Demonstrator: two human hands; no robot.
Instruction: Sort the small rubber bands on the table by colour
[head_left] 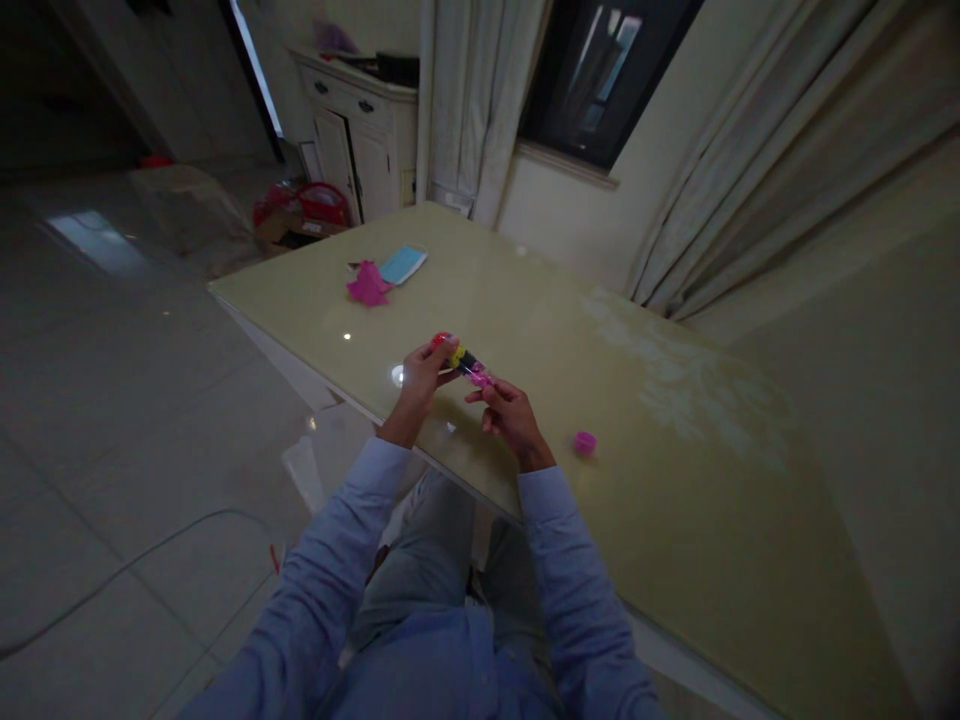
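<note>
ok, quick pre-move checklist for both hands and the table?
1. Left hand gripping the red end of the multicoloured tube: ok.
2. Right hand at the tube's pink end: ok.
3. Pink end open or closed: cannot tell, too small and partly covered by fingers.
4. Small pink round piece on the table, apart from the right hand: ok.
5. Blue mask and pink crumpled piece away from both hands: ok.
</note>
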